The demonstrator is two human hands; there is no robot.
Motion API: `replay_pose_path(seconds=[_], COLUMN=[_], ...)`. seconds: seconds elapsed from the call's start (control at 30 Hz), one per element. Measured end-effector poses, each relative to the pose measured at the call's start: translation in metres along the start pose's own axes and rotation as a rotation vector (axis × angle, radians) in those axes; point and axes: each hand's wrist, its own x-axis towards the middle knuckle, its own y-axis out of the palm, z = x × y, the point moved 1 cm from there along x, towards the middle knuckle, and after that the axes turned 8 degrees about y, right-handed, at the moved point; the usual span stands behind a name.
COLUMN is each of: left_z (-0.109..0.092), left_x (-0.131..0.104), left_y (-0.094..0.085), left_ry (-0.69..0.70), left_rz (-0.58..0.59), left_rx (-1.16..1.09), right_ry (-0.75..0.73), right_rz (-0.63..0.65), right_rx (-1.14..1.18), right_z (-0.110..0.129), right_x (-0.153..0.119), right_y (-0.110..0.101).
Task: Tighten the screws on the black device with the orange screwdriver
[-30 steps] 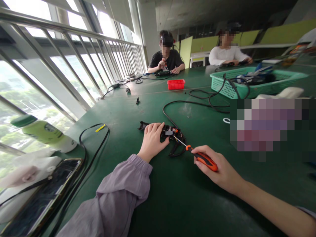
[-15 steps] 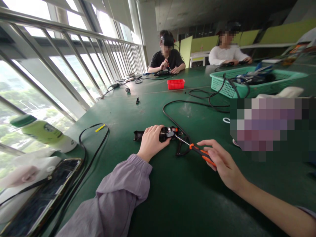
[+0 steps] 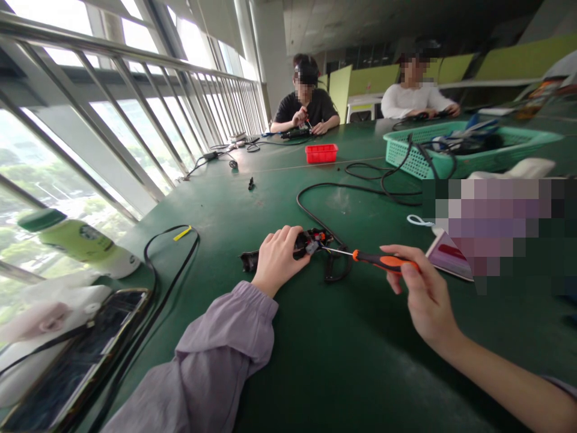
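My left hand (image 3: 280,257) is closed around a black corded power tool (image 3: 250,261) whose casing looks opened, with inner parts showing at its right end. A grey block (image 3: 312,246) and some red bits show there beside my thumb. In my right hand (image 3: 426,294) is an orange-and-black screwdriver (image 3: 383,261), gripped by its handle. Its shaft points left, and the tip meets the exposed parts near the grey block; exact contact is too small to tell. A black loop-shaped handle part (image 3: 336,269) lies just right of the tool, under the shaft.
A black cable (image 3: 315,191) runs from the tool toward a green basket (image 3: 406,157) of tools. Farther off are a red tray (image 3: 321,154) and a small black piece (image 3: 251,183). At left lie a phone (image 3: 81,361), strap (image 3: 175,288) and bottle (image 3: 81,243). Two people sit across the table.
My right hand has moved right and slightly up, and the screwdriver now lies flatter. The tool has turned slightly in my left hand, its left end dipping nearer to me.
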Motion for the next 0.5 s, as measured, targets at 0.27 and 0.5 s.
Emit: replay_pose_path(seconds=[0.27,0.5], left_z=[-0.0009,-0.0034], left_x=[-0.0003,0.0000], left_y=[-0.0009,-0.0009], left_ry=[0.045,0.029], left_rz=[0.016,0.042], left_rx=[0.030,0.001], right_ry=[-0.101,-0.055], right_rz=[-0.088,0.041], right_rx=[0.004,-0.007], right_z=[-0.0007,-0.0008], right_x=[-0.0028,-0.0034], right_y=[0.0000,0.0011])
